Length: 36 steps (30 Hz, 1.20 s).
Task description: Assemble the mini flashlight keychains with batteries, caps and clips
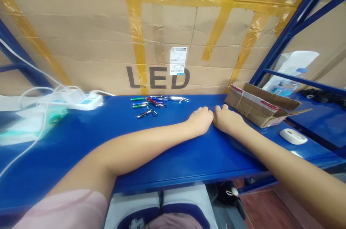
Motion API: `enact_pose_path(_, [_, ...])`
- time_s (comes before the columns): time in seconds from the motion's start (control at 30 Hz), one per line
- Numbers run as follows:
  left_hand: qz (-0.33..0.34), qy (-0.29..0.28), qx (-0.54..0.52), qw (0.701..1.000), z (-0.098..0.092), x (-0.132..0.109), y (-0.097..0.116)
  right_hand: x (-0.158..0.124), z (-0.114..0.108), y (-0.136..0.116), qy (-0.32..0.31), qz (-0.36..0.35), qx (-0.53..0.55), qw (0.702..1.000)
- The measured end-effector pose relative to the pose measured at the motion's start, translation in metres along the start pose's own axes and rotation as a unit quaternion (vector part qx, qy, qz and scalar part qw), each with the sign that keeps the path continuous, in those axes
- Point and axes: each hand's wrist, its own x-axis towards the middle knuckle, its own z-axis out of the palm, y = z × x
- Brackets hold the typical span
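Note:
My left hand point(200, 120) and my right hand point(226, 119) rest close together on the blue table, knuckles up and fingers curled in. Whatever the fingers hold, if anything, is hidden behind the hands. To the left of them lies a small group of slim metal penlights with carabiner clips: a silver penlight point(174, 98), a red penlight point(153, 102), a green penlight point(140, 105) and a black penlight point(144, 114), with others partly overlapped. Beside my right hand stands an open cardboard box point(251, 108); its contents do not show.
A white power strip point(83, 102) with cables sits at the left, near a green-and-white packet point(35, 124). A white computer mouse point(293, 136) lies at the right. Behind the table stands a big taped carton point(102, 48) marked LED. Blue metal posts point(292, 30) frame the right side.

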Motion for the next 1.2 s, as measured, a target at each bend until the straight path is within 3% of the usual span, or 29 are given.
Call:
enact_pose_path(0.13, [-0.014,-0.009,-0.014,1.0,-0.009,-0.02,-0.015,0.007,0.006,0.003,0.004,-0.026,0.01,1.0])
enact_pose_path(0.27, [-0.031,0.004,-0.052,0.998,-0.025,-0.066,-0.041,0.012,0.01,0.006,0.002,-0.061,0.025,0.998])
enact_pose_path(0.33, [-0.055,0.041,-0.115,0.991,-0.034,-0.092,-0.055,0.014,0.01,0.004,0.007,-0.082,0.034,0.996])
enact_pose_path(0.53, [-0.115,0.109,-0.239,0.958,-0.047,-0.144,-0.092,0.011,0.005,-0.03,0.039,-0.154,0.059,0.985])
enact_pose_path(0.7, [-0.144,0.136,-0.338,0.92,-0.038,-0.151,-0.114,0.011,-0.006,-0.077,0.055,-0.249,0.076,0.964])
enact_pose_path(0.93, [-0.176,0.2,-0.423,0.866,-0.029,-0.149,-0.129,0.005,-0.018,-0.127,0.077,-0.323,0.098,0.938])
enact_pose_path(1.07, [-0.171,0.211,-0.442,0.855,-0.028,-0.149,-0.129,0.002,-0.018,-0.128,0.09,-0.338,0.13,0.928])
enact_pose_path(1.2, [-0.153,0.19,-0.471,0.848,-0.03,-0.151,-0.127,0.011,-0.023,-0.107,0.041,-0.333,0.284,0.898])
